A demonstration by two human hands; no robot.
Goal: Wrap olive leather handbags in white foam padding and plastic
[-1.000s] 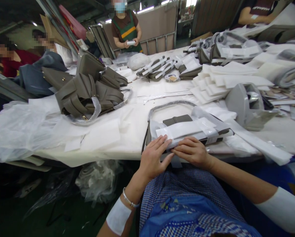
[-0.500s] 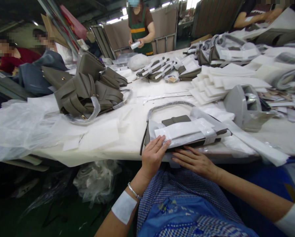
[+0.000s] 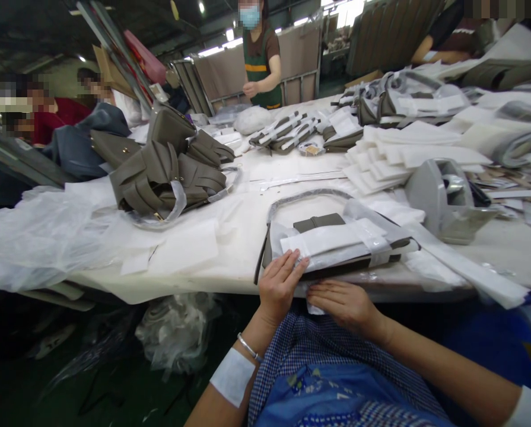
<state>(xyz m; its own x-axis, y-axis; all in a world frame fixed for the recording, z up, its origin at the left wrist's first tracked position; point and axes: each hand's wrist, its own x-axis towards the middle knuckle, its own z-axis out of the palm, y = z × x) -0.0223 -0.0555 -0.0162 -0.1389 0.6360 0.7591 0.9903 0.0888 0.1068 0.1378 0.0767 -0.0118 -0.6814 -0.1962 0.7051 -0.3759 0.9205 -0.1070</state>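
A dark olive handbag [image 3: 319, 222] lies at the table's front edge, its front covered by a white foam sheet [image 3: 325, 237] and clear tape [image 3: 375, 236]. Its handle [image 3: 309, 194], wrapped in clear film, arches toward the back. My left hand [image 3: 279, 281] rests on the bag's near left corner with its fingers stretched over the foam. Just to the right, at the table edge below the bag, the fingers of my right hand [image 3: 343, 302] are pressed together and bent. A small white piece of wrapping [image 3: 314, 309] sticks out under them. My thumb there is hidden.
A grey tape dispenser [image 3: 441, 198] stands right of the bag, near a stack of foam sheets [image 3: 394, 157]. Several unwrapped olive bags [image 3: 149, 169] are piled to the left, beside translucent sheets [image 3: 38, 231]. Across the table stands a person in a green apron [image 3: 260, 65].
My right hand has drawn slightly down and left, its fingers now more bent and closed on the wrapping. My left hand stays on the bag. The view has shifted slightly.
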